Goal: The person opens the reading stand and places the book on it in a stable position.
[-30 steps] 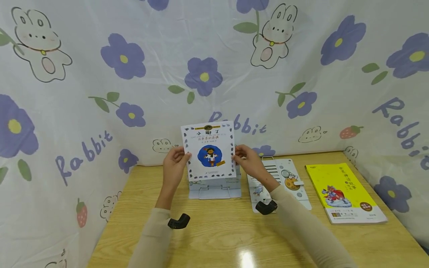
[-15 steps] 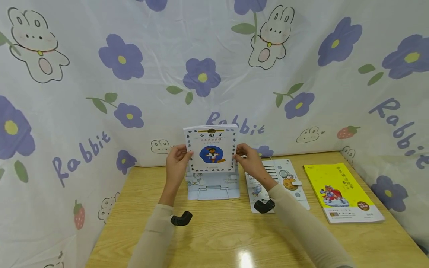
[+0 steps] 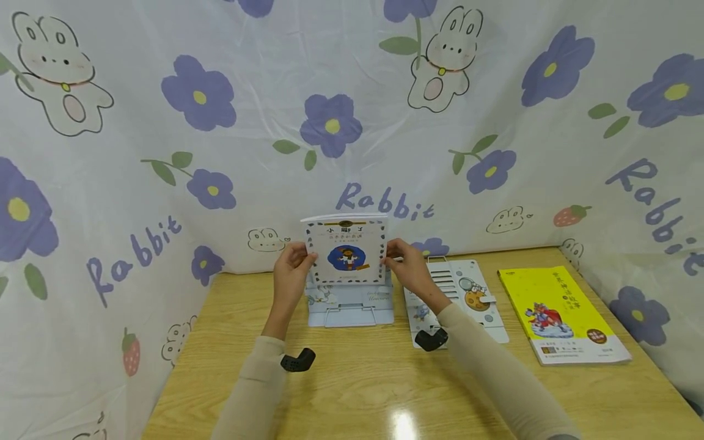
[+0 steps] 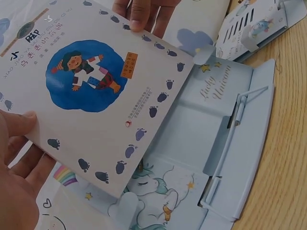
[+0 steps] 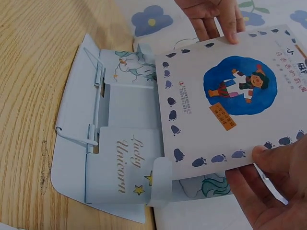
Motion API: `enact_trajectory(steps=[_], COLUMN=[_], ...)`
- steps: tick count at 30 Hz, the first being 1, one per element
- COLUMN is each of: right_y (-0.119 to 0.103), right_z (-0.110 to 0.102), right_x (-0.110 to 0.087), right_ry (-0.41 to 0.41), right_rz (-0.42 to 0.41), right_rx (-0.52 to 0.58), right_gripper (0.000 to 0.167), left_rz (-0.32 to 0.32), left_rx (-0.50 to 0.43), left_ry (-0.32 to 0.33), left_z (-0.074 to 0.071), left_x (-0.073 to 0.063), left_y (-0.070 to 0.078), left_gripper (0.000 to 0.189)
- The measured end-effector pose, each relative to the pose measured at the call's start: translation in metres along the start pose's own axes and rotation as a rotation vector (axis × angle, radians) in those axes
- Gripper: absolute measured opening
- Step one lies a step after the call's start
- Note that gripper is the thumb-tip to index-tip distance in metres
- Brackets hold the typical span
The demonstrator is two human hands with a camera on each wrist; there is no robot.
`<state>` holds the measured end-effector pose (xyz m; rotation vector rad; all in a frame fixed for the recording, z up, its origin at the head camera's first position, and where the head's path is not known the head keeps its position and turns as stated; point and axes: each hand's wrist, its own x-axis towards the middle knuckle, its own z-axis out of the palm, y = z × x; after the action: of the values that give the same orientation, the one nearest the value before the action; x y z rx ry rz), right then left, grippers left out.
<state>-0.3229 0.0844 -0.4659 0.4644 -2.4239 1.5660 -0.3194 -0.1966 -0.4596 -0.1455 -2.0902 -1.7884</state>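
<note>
A white picture book (image 3: 346, 253) with footprints round its border and a child on a blue patch is held up by both hands. My left hand (image 3: 291, 272) pinches its left edge, thumb on the cover and fingers behind. On the opposite edge, my right hand (image 3: 409, 266) grips it the same way. Below and behind the book stands a light blue metal book stand (image 3: 352, 315) with a unicorn print and a wire bracket at its foot. In the left wrist view the book's lower edge overlaps the stand (image 4: 196, 124), close to its small page clips.
Right of the stand lies a folded white book stand (image 3: 481, 299) with an astronaut print. Farther right is a yellow book (image 3: 561, 311) flat on the wooden table (image 3: 352, 379). A rabbit-and-flower cloth (image 3: 264, 122) hangs behind the table.
Both hands have brought the picture book down toward the blue stand. Its top edge has tipped back, so the page edges show along the top. The other items stay put.
</note>
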Motion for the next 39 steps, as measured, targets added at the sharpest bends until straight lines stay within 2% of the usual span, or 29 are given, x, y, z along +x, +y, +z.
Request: enact_trajectory(steps=[13,19,29,34,39], right_y=[0.014,0.018,0.023,0.023,0.022], right_z=[0.007,0.012,0.022,0.025,0.03], right_x=[-0.002,-0.005,-0.005,-0.007,-0.01], right_ry=[0.031,0.051,0.087,0.094,0.099], right_rz=[0.034,0.016,0.061,0.072,0.074], right_rx=[-0.069,-0.071,-0.07,-0.096,-0.126], right_gripper=[0.022,0.023,0.025,0.026,0.024], left_rz=[-0.05,-0.065,-0.105,-0.128,-0.123], left_rx=[0.135,0.168,0.227,0.264,0.286], left_ry=[0.013,0.026,0.04,0.048,0.056], left_z=[-0.005,-0.007,-0.005,-0.005,-0.006], left_x=[-0.003,-0.002,0.001,-0.001,-0.004], left_y=[-0.012,-0.017,-0.026,-0.032,-0.036], left_gripper=[0.021,0.024,0.029,0.028,0.029])
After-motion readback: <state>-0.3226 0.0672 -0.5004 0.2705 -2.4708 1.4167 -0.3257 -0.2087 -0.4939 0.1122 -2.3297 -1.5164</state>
